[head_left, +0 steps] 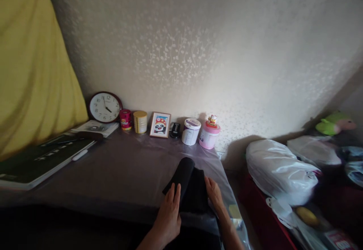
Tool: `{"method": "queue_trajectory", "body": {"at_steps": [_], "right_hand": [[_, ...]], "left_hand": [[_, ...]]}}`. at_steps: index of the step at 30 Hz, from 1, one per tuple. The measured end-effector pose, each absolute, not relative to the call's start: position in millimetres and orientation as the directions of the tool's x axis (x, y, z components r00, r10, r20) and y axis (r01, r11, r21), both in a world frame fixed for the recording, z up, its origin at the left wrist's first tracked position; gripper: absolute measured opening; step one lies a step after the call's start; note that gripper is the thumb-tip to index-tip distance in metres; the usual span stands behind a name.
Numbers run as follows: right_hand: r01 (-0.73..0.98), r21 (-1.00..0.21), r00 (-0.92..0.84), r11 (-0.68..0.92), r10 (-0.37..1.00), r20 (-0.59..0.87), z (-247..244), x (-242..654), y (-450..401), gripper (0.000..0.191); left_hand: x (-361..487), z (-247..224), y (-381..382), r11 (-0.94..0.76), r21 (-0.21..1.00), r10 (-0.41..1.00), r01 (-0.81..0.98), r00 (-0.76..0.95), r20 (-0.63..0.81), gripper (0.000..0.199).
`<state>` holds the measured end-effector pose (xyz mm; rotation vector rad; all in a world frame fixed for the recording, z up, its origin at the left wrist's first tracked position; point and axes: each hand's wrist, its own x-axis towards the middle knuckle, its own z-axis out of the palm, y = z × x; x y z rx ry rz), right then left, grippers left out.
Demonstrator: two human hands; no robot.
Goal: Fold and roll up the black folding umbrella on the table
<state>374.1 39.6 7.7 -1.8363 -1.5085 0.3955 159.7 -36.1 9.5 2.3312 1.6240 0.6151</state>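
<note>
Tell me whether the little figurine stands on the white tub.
No, the figurine stands on the lid of the pink tub, beside the white tub.

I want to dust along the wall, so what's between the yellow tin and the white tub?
A framed panda picture, nearer the yellow tin, then a small black object, beside the white tub. The head view shows both.

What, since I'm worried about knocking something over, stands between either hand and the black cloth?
Nothing visible: the left hand rests on the black cloth, and the right hand is at its right edge. The white tub and pink tub stand beyond the cloth, near the wall.
</note>
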Motion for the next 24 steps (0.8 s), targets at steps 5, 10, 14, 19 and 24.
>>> {"method": "queue_trajectory", "body": {"at_steps": [5,10,14,19,24], "right_hand": [[0.622,-0.78,0.296,-0.065,0.942,0.157,19.9,360.4,45.7,0.053],[0.697,-0.709,0.334,-0.103,0.923,0.194,11.4,362.0,66.0,0.055],[0.782,-0.615,0.322,-0.106,0.912,0.252,1.6,365.9,68.5,0.037],[0.831,-0.542,0.316,-0.123,0.906,0.28,-0.5,368.0,59.9,0.026],[0.805,-0.583,0.318,-0.111,0.91,0.265,5.4,370.6,62.5,0.032]], "left_hand": [[160.9,10.5,-36.4,-0.328,0.444,0.944,0.834,0.271,0.188,0.091],[162.2,1.3,-34.6,-0.327,0.486,0.942,0.811,0.239,0.236,0.094],[160.2,2.1,-32.6,-0.294,0.53,0.955,0.795,0.217,0.204,0.091],[158.5,8.2,-32.9,-0.28,0.55,0.959,0.787,0.207,0.192,0.09],[159.8,9.9,-35.2,-0.286,0.521,0.957,0.804,0.218,0.189,0.09]]}}
